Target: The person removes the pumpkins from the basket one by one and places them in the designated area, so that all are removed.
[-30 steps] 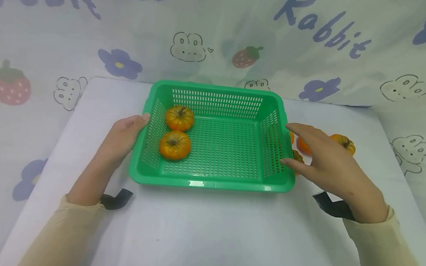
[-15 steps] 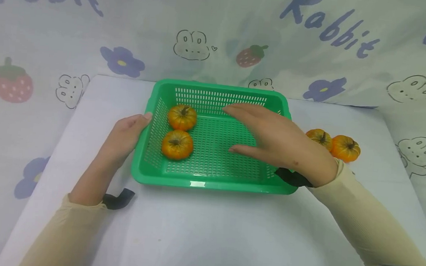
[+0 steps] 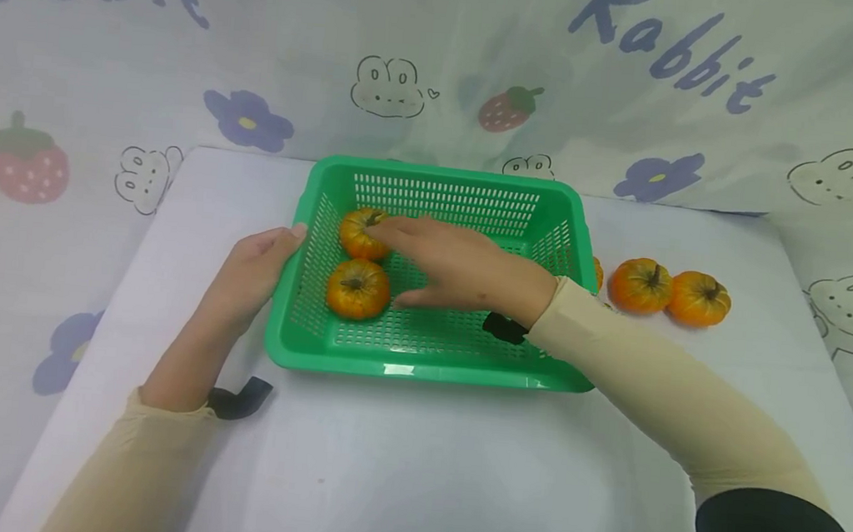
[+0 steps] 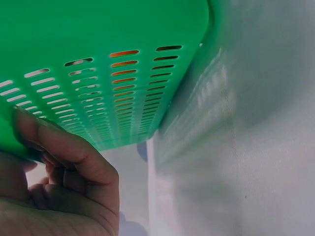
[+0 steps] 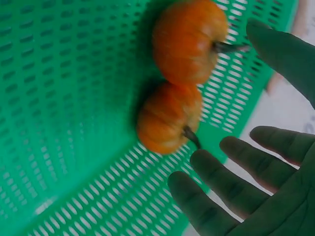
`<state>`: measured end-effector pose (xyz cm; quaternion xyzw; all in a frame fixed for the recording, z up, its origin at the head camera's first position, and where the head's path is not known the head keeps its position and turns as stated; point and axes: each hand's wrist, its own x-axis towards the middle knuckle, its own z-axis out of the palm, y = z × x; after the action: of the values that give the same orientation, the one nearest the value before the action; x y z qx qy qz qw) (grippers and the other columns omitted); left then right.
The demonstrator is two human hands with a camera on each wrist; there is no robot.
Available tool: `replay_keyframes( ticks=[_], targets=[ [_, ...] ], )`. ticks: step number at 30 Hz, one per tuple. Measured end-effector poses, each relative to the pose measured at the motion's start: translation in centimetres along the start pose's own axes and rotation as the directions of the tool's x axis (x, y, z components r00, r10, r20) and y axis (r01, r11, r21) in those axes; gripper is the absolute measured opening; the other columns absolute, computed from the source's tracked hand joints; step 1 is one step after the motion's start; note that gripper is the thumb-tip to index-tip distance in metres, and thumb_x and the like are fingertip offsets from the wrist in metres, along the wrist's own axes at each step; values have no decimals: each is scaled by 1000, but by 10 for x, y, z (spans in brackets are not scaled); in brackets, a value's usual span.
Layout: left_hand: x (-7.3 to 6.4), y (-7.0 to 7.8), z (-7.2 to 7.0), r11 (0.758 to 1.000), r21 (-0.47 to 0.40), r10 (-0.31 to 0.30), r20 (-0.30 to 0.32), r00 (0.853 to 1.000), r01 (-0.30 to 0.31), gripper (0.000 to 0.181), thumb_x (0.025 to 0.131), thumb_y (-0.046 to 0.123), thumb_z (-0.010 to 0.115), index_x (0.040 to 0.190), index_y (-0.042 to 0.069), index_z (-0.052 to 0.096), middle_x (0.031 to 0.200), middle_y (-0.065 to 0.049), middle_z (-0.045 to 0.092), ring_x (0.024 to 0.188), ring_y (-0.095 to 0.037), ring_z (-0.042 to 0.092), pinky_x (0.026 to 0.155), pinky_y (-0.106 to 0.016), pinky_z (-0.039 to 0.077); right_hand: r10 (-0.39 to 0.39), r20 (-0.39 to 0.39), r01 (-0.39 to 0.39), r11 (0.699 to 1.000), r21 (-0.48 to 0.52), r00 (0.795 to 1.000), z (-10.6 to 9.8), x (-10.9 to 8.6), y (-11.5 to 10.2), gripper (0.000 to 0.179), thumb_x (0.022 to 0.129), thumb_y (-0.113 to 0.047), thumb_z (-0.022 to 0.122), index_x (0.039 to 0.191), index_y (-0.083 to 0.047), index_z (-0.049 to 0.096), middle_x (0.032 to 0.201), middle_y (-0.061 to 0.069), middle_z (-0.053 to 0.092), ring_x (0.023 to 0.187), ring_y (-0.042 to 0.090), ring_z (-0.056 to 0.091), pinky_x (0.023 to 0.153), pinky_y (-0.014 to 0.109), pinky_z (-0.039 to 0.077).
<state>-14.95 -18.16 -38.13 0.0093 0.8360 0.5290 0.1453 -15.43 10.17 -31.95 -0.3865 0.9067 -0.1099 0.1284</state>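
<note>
My left hand grips the left rim of a green plastic basket, thumb on top. In the left wrist view its fingers curl against the slotted side wall. Inside the basket, at its left end, two small orange pumpkins sit one behind the other: the far pumpkin and the near pumpkin. Reaching in from the right, my right hand hovers beside them, fingers spread and holding nothing. Its fingertips overlap the far pumpkin in the head view; the right wrist view shows both pumpkins beyond the spread fingers.
Outside the basket on the right stand two more pumpkins, one orange pumpkin touching another pumpkin. Part of a further pumpkin shows behind the basket's right rim. A printed cloth rises behind the white table.
My right hand has moved left from the basket's right rim, across the inside, to the two pumpkins. The left hand keeps its grip on the rim and the basket stays put.
</note>
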Motion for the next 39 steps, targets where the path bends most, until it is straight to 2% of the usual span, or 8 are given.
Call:
replay_keyframes(
  ticks=[3,7,16,22,30,39],
  targets=[
    [0,0,1,1000,-5,1,4,1000,-1,71,107,64,39,133,2,62,115,-17,69,100,-21,69,79,-25,60,-16,25,17,1000,0,1000,9,10,3,88,90,-38,85,161,-11,39,163,7,42,148,25,41,120,39,36],
    [0,1,3,1000,-15,6,10,1000,-6,71,107,64,39,133,2,62,116,-17,69,100,-21,69,79,-26,60,-18,48,20,999,-29,999,20,15,5,88,90,-37,86,159,-10,40,161,7,43,145,25,45,115,39,42],
    [-1,4,6,1000,-26,3,1,1000,-3,70,107,64,39,135,3,62,117,-17,70,98,-19,70,78,-27,61,-68,46,70,995,-64,997,33,21,7,83,90,-41,85,157,-13,46,154,4,49,137,21,50,113,36,44],
    [-2,4,7,999,-28,-17,-6,1000,17,72,106,65,40,136,4,62,119,-17,70,97,-19,71,78,-27,61,-76,103,79,997,-26,992,40,23,5,77,91,-43,83,154,-17,48,151,0,53,135,19,52,111,38,45],
    [-1,2,5,999,-35,-24,-13,1000,23,72,106,65,40,139,4,62,120,-16,70,98,-18,71,79,-26,60,-102,77,100,995,27,992,43,24,5,79,91,-52,79,153,-13,49,152,0,53,136,16,50,114,32,41],
    [1,-2,3,999,-17,-30,-31,999,30,72,107,64,40,139,4,62,120,-16,69,100,-18,68,79,-24,58,-96,89,93,995,40,991,44,27,6,77,93,-49,79,153,-13,48,153,0,53,137,14,50,115,32,40]
  ],
)
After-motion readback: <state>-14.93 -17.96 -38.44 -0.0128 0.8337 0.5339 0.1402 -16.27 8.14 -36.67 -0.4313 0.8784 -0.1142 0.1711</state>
